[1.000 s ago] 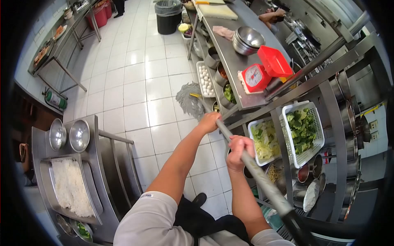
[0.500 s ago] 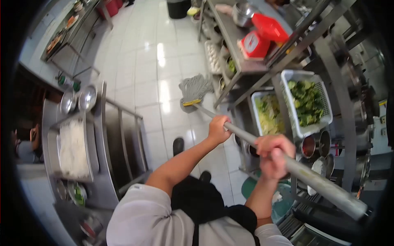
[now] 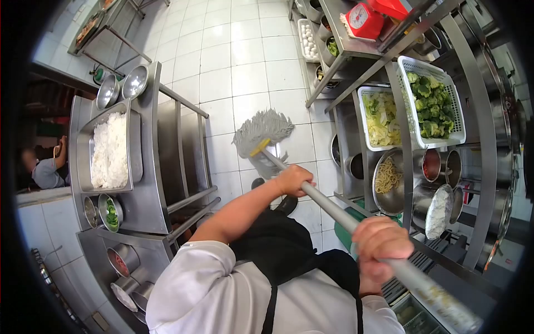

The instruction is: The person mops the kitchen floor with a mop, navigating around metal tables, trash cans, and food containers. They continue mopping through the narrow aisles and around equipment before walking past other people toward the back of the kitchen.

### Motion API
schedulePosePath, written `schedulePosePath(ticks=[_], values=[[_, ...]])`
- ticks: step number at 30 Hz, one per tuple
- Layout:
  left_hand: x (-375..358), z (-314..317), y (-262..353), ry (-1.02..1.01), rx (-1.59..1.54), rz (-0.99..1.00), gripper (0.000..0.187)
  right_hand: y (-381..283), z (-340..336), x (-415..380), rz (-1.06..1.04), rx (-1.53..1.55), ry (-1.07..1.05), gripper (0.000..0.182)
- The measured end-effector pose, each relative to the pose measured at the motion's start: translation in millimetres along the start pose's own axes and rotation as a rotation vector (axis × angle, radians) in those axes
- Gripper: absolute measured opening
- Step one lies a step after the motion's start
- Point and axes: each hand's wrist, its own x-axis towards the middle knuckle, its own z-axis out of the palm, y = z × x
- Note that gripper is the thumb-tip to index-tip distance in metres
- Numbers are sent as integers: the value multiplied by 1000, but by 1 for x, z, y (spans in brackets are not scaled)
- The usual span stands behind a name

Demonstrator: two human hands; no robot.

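Observation:
My left hand (image 3: 293, 180) is closed around the grey handle (image 3: 331, 207) of a mop, partway down the pole. Higher up, near the thick end, my right hand (image 3: 381, 245) is wrapped round the same pole, slightly blurred. The pole slants from lower right towards the middle of the view. Grey mop strands (image 3: 266, 127) lie spread on the white floor tiles, held by a yellow clamp (image 3: 260, 147). My dark shoes (image 3: 286, 205) are just behind the mop head.
On the left, a steel table (image 3: 150, 195) bears a tray of white rice (image 3: 109, 153) and metal bowls (image 3: 135, 82). Shelving on the right holds leafy greens in a white basket (image 3: 431, 106), noodles (image 3: 387, 177) and pots. A red scale (image 3: 364, 21) stands beyond; another person (image 3: 49, 170) is far left.
The mop head has come back towards my feet and away from the right-hand table leg. My viewpoint has shifted back, so the tables and baskets sit higher in view. Both hands keep their hold.

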Motion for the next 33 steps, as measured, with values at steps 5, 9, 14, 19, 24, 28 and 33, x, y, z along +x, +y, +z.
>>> schedulePosePath(ticks=[5, 9, 14, 19, 24, 28, 33], values=[[-34, -47, -69, -4, 190, -85, 24, 63, 35, -29, 0, 24, 65, 23], [-70, -90, -154, 84, 339, -257, 20, 145, 67, -70, 237, -81, 100, 11], [-110, -138, -184, 119, 655, -848, 24, 211, 108, -93, 363, -194, -111, 9], [-99, -107, -198, 267, 605, -675, 22, 200, 74, -81, 341, -237, -38, 2], [14, -59, -109, 287, 301, -424, 22, 112, 27, -13, 144, -29, 421, 23], [52, -24, -37, 111, 0, -204, 24, 26, 15, 10, 27, 46, 379, 28], [92, 42, -16, -71, -187, -18, 26, -8, 11, 21, -163, -245, 376, 33]])
